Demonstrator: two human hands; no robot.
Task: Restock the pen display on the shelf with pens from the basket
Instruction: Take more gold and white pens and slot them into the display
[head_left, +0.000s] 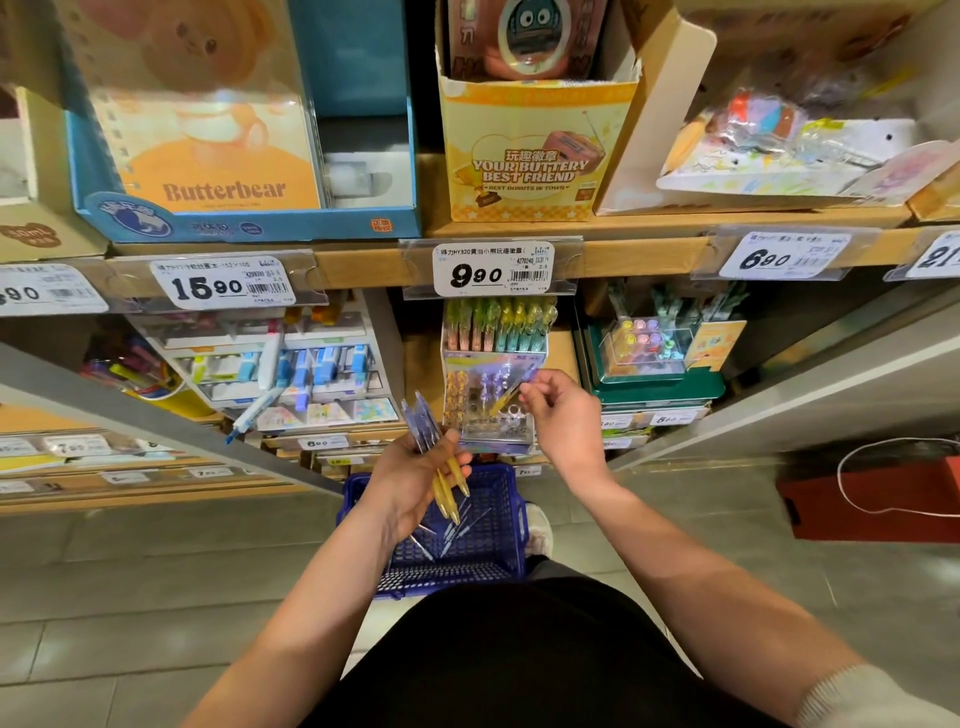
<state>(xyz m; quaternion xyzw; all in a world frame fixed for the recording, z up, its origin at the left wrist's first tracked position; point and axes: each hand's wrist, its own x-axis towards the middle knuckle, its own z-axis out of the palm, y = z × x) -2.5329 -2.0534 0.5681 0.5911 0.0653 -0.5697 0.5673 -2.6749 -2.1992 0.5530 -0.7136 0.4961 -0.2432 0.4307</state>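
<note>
- Right fingers (535, 387): pinch one pen (504, 401), tip angled into display (491, 434) just beneath, for slotting.
- Left fingers (451, 446): wrap spare pens (423, 423), ready supply.
- Basket (511, 512): below.

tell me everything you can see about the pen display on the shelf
The pen display is a clear plastic stepped stand with a purple printed panel, upright on the shelf under the 9.90 price tag. Its back row is full of pastel pens; the lower step holds yellow and purple pens, with empty holes at front right. The right hand pinches a yellow pen slanted over those holes.
</note>
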